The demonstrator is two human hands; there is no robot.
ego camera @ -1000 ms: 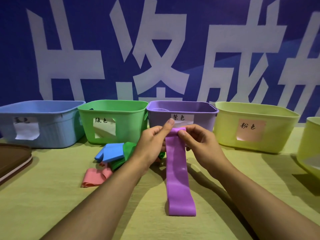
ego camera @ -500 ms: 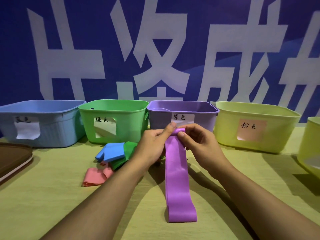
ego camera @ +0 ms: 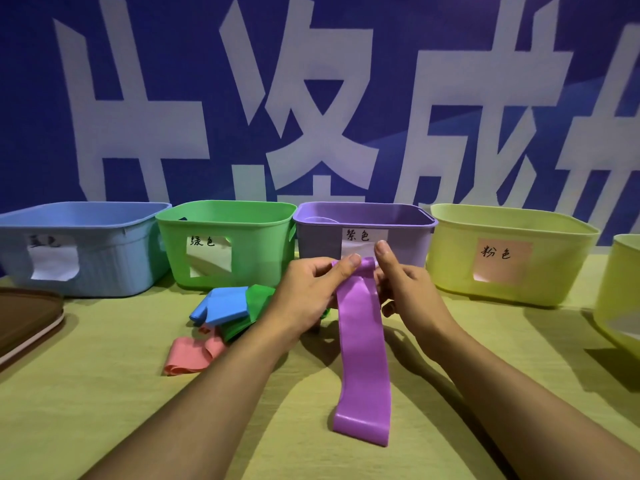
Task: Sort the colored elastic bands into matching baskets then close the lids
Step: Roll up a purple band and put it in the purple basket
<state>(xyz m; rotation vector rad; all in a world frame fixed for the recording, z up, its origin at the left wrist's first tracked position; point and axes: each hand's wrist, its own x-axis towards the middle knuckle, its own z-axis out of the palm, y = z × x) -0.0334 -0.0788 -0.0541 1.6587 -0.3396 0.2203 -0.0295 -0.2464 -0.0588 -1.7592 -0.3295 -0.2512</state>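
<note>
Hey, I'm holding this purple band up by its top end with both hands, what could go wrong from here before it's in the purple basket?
1. The purple band hangs long from the left hand and right hand; its lower end may catch the purple basket rim and drape outside.
2. The left forearm lies close to the loose blue band, green band and pink band; a sweep might scatter them.

Baskets (ego camera: 221,251), bands (ego camera: 194,355) on table (ego camera: 104,410)
</note>
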